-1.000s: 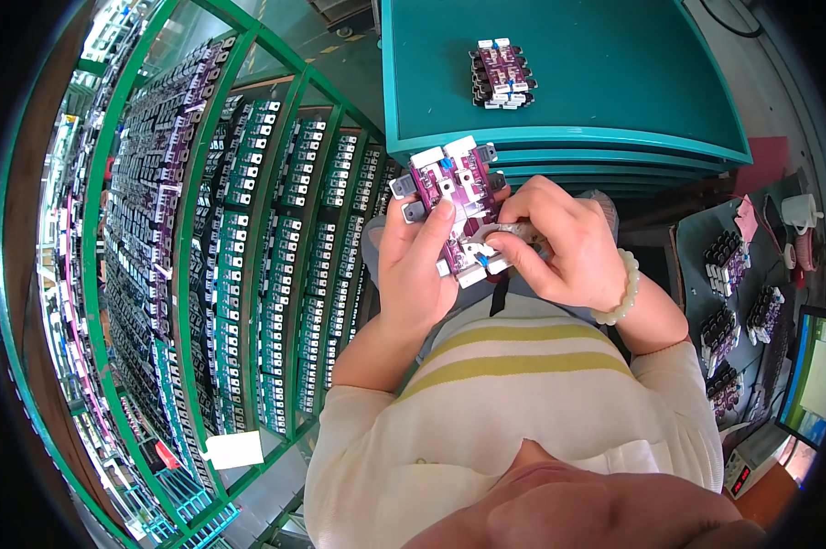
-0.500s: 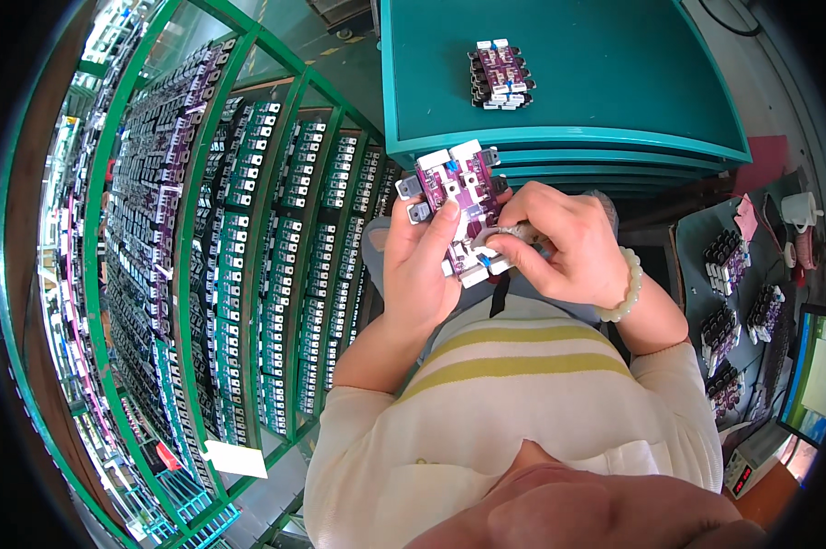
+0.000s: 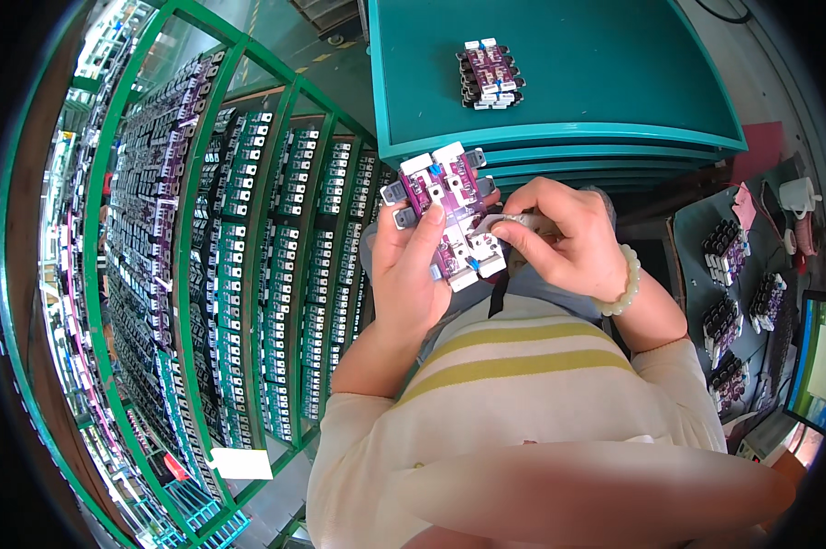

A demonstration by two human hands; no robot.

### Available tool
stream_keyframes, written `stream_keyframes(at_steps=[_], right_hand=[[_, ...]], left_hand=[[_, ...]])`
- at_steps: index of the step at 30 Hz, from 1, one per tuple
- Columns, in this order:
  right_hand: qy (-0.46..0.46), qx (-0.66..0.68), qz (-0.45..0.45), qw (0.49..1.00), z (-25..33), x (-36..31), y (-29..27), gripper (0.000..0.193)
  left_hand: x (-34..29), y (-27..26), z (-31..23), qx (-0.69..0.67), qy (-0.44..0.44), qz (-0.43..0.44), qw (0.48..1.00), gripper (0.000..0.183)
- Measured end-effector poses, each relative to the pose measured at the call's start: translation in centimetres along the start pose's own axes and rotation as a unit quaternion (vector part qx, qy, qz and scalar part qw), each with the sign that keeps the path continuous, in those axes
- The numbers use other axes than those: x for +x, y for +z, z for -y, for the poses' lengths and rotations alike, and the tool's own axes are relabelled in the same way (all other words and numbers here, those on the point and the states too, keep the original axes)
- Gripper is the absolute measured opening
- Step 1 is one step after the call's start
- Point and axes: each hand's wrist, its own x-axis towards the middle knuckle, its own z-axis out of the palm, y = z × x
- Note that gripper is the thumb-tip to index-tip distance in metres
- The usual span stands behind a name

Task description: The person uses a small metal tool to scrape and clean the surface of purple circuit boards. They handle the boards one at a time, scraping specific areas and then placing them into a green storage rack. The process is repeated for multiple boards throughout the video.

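Observation:
My left hand [image 3: 411,273] grips a purple circuit board [image 3: 458,203] by its left side, thumb lying on the face and fingers behind. White connectors line both ends of the board, and dark grey plugs stick out at its sides. On the board's right side, my right hand [image 3: 576,240] is closed in a pinch on a small pale grey piece [image 3: 521,220]. Its kind is hard to make out, as the fingers cover much of it. The pinching fingers hover at the board's lower right part; whether they touch it I cannot tell.
Ahead, a stack of similar purple boards [image 3: 491,75] lies on a teal cabinet top [image 3: 596,64]. To the left stands a green rack [image 3: 186,274] filled with many boards. On the right, a dark table [image 3: 696,229] carries more boards, a white mug [image 3: 799,196] and a monitor [image 3: 814,361].
The board has shifted slightly left in my left hand. My right fingertips have drawn back a little from its face, uncovering more of its lower part.

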Motion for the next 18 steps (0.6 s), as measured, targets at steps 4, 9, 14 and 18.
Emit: stream_keyframes(at_steps=[4, 9, 14, 18], right_hand=[[0.003, -0.012, 0.008, 1.000, 0.10, -0.19, -0.19, 0.017], [-0.002, -0.055, 0.021, 0.998, 0.51, -0.15, -0.27, 0.018], [-0.017, -0.045, 0.035, 0.998, 0.25, -0.01, -0.52, 0.018], [0.000, -0.047, 0.021, 0.999, 0.39, -0.26, -0.35, 0.018]], left_hand=[[0.05, 0.48, -0.13, 0.007, 0.014, -0.001, 1.000, 0.028], [0.15, 0.27, 0.06, 0.012, 0.013, 0.001, 1.000, 0.029], [-0.01, 0.51, 0.15, 0.004, 0.007, -0.003, 1.000, 0.028], [-0.04, 0.64, 0.15, 0.001, 0.001, -0.015, 1.000, 0.027]])
